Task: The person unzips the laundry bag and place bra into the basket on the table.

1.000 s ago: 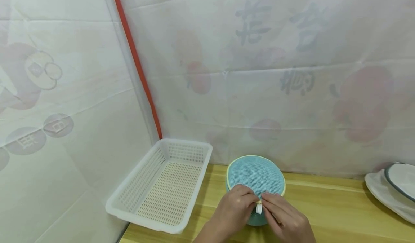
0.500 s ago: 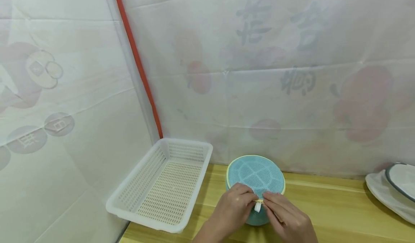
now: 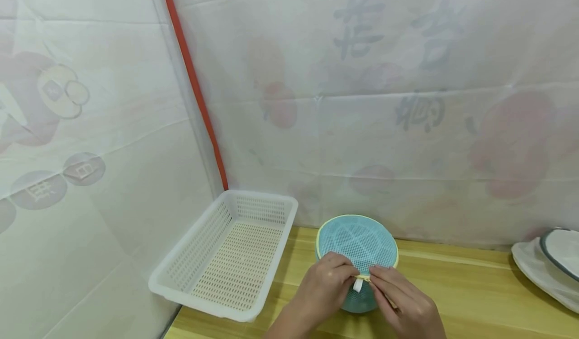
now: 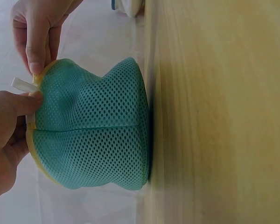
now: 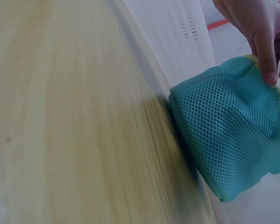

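Observation:
A round teal mesh laundry bag (image 3: 357, 243) with a yellow zipper edge stands upright on the wooden table (image 3: 457, 283). My left hand (image 3: 326, 283) pinches its front rim beside a small white loop (image 3: 358, 284). Just to the right, my right hand (image 3: 404, 299) pinches the yellow zipper (image 3: 363, 277) at the same rim. The left wrist view shows the bag's sides (image 4: 91, 107) dented inward, with both thumbs on the rim. Whether the right fingers hold the zipper's slider itself is hard to tell.
A white perforated plastic basket (image 3: 259, 299) stands left of the bag. At the far right are a white plate (image 3: 538, 273) and a dark-rimmed white dish (image 3: 563, 251). Pale printed sheeting (image 3: 280, 148) hangs behind and on the left, with a red strip (image 3: 194, 85) at its corner.
My right hand has slid slightly right along the rim, and the gap between the fingertips has widened a little. The white loop now hangs closer to the left hand. The bag stays in place.

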Motion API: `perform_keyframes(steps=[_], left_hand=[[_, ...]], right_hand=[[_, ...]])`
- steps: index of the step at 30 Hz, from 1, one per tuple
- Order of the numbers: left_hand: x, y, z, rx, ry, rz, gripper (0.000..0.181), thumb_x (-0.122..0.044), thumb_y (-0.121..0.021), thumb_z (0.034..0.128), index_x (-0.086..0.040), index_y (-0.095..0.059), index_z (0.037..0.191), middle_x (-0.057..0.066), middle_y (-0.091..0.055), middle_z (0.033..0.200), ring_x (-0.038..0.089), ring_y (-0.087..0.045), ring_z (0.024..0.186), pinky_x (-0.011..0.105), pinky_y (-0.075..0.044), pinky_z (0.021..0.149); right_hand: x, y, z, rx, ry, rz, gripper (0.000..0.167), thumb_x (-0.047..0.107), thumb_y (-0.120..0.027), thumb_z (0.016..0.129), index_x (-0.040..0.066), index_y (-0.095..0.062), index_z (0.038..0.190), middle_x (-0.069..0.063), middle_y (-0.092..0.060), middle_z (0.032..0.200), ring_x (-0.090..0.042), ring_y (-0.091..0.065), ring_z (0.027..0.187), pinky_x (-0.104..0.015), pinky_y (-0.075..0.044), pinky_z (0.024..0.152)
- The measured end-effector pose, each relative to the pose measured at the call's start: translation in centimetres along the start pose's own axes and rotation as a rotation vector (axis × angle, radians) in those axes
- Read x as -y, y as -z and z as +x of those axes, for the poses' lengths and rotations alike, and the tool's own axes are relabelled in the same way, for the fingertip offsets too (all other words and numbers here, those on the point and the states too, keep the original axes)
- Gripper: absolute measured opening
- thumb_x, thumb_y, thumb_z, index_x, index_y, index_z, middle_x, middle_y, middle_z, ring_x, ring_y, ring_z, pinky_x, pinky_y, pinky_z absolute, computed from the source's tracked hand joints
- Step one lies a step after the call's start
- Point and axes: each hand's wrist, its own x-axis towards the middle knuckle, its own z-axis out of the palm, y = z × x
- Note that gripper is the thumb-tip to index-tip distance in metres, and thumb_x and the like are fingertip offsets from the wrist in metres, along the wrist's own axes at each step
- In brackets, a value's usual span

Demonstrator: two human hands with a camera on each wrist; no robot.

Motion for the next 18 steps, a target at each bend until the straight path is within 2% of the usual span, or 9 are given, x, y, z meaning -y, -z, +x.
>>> perform_keyframes(steps=[7, 14, 18], left_hand=[[0.21, 0.1, 0.06, -0.015, 0.0, -0.006, 0.005, -0.012, -0.078, 0.0841, -0.016, -0.078, 0.087, -0.009, -0.07, 0.091, 0.003, -0.062, 0.09, 0.006, -0.046, 0.088], [0.57, 0.12, -0.07, -0.027, 0.009, -0.008, 0.009, -0.01, -0.08, 0.0818, -0.016, -0.078, 0.087, -0.009, -0.07, 0.09, 0.004, -0.063, 0.09, 0.007, -0.046, 0.09], [0.81, -0.02, -0.17, -0.055, 0.022, -0.009, 0.008, -0.01, -0.08, 0.0815, -0.016, -0.078, 0.086, -0.008, -0.07, 0.09, 0.005, -0.063, 0.089, 0.008, -0.047, 0.089]], right_hand=[[0.13, 0.1, 0.39, -0.006, 0.001, 0.002, 0.045, 0.031, -0.055, 0.101, -0.005, -0.076, 0.082, -0.014, -0.075, 0.092, 0.001, -0.056, 0.122, -0.013, -0.041, 0.103], [0.28, 0.34, 0.68, 0.005, -0.012, 0.007, 0.046, 0.03, -0.054, 0.102, -0.005, -0.076, 0.081, -0.015, -0.074, 0.09, 0.002, -0.056, 0.121, -0.012, -0.041, 0.101], [0.37, 0.33, 0.89, -0.009, -0.008, 0.007, 0.046, 0.029, -0.055, 0.102, -0.005, -0.075, 0.079, -0.016, -0.074, 0.088, 0.002, -0.057, 0.12, -0.011, -0.041, 0.1]])
